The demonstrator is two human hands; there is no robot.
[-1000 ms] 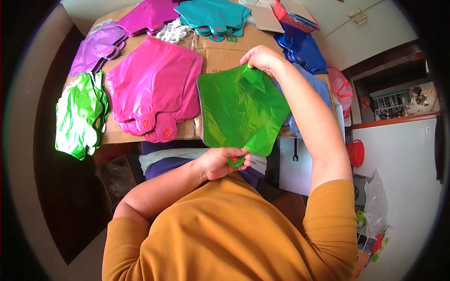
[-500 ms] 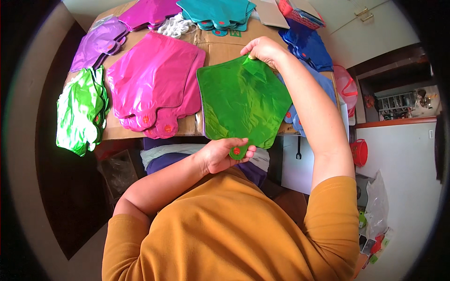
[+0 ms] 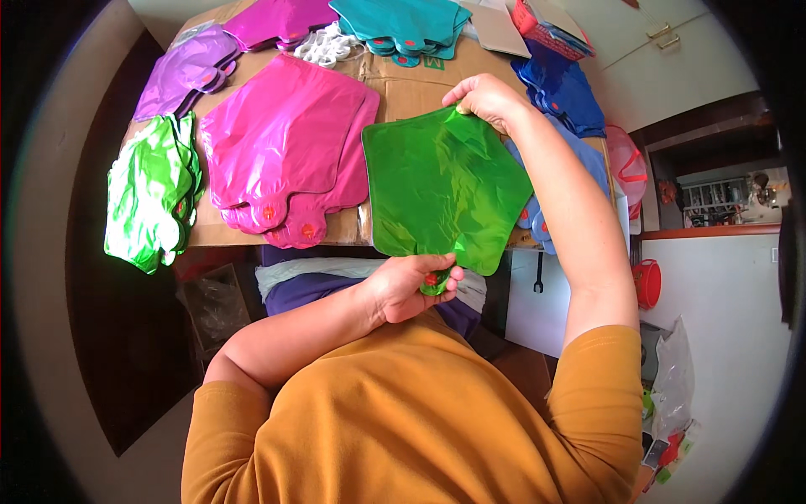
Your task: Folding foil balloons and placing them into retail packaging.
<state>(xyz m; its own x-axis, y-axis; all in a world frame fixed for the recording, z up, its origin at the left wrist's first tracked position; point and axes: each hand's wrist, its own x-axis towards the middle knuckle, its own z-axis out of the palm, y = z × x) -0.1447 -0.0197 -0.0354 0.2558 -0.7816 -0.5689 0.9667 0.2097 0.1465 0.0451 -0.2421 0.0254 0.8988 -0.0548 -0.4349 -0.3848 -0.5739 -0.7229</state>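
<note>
At the far left, a stack of shiny bright green foil pieces (image 3: 149,193) lies creased on the edge of a brown cardboard surface (image 3: 403,80), its lower end hanging past the rim. Above it rests a stack of glossy lilac foil pieces (image 3: 180,74) with rounded tabs. Next comes a large stack of glossy pink foil pieces (image 3: 277,134), angular above, with round tabs bearing red dots below. Behind the pink stack sit a stack of magenta-purple foil pieces (image 3: 281,21), a loose white bundle of loops (image 3: 326,48) and a stack of teal foil pieces (image 3: 399,23).

The left hand (image 3: 403,290) grips the red-dotted bottom tab of a glossy green, angular foil piece (image 3: 445,185), thumb on top. That piece is stretched between both hands at the front edge of the cardboard, right of the pink stack. The right hand (image 3: 494,99) pinches its top corner between thumb and fingers. Further right lie light blue foil pieces (image 3: 590,158), partly behind the right forearm, and dark blue ones (image 3: 564,91).
</note>
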